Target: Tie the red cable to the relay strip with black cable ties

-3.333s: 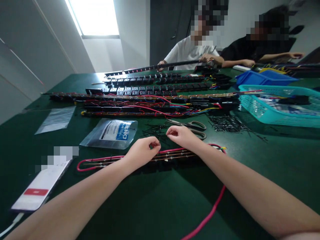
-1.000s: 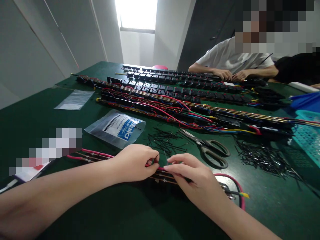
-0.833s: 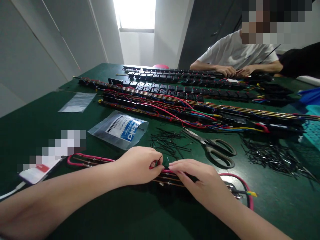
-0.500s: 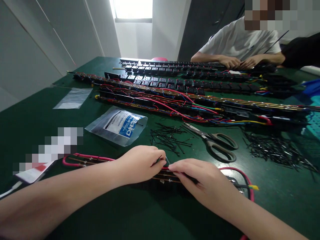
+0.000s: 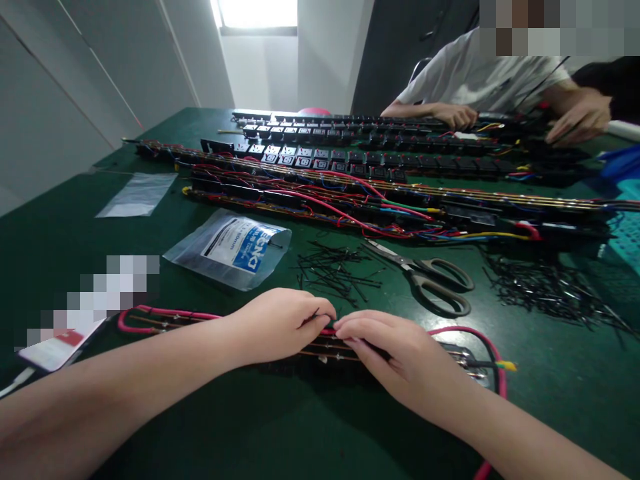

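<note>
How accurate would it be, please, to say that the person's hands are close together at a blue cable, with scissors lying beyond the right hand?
Almost: the head view shows a red cable, not a blue one; the scissors do lie beyond the right hand.

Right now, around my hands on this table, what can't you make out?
Head view: where the thin black strand in your left hand leads, hidden by that hand.
Head view: whether your right hand pinches anything, hidden by the hand itself.
Head view: parts of the red cable, behind both hands.
Head view: much of the turquoise basket, cut by the right edge.
Head view: fine print on the bag label, too small.
</note>
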`<state>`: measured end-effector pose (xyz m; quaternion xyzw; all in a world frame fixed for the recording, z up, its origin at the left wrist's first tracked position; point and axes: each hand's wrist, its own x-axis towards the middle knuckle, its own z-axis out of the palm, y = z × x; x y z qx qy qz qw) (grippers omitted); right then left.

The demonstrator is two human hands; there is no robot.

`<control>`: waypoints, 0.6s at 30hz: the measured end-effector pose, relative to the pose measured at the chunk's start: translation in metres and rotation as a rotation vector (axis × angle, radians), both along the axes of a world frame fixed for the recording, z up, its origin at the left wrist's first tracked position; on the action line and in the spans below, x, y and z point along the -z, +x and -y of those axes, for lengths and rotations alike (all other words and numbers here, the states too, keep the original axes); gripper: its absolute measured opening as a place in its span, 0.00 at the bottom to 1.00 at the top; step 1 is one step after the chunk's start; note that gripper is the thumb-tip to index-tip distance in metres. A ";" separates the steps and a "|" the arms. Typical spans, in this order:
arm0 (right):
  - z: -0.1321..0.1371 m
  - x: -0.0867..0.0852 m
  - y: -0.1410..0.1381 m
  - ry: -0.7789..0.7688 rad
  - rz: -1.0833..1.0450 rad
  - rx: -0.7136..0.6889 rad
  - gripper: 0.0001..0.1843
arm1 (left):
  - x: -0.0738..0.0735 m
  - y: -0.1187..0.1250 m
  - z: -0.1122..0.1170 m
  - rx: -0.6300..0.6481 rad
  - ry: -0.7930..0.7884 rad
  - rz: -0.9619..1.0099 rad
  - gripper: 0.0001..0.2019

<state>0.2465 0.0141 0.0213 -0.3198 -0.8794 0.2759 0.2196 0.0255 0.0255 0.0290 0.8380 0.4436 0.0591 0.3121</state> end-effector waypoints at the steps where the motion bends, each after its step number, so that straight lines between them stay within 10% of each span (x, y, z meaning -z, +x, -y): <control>1: 0.000 0.000 0.000 0.003 0.005 -0.004 0.12 | 0.000 0.000 -0.001 0.017 -0.002 0.001 0.15; 10: 0.003 -0.019 -0.001 0.288 0.099 -0.138 0.14 | -0.002 -0.004 -0.003 0.101 -0.043 0.057 0.13; 18: 0.000 -0.014 0.002 -0.066 -0.180 0.203 0.07 | -0.002 -0.009 -0.007 0.127 -0.027 -0.050 0.11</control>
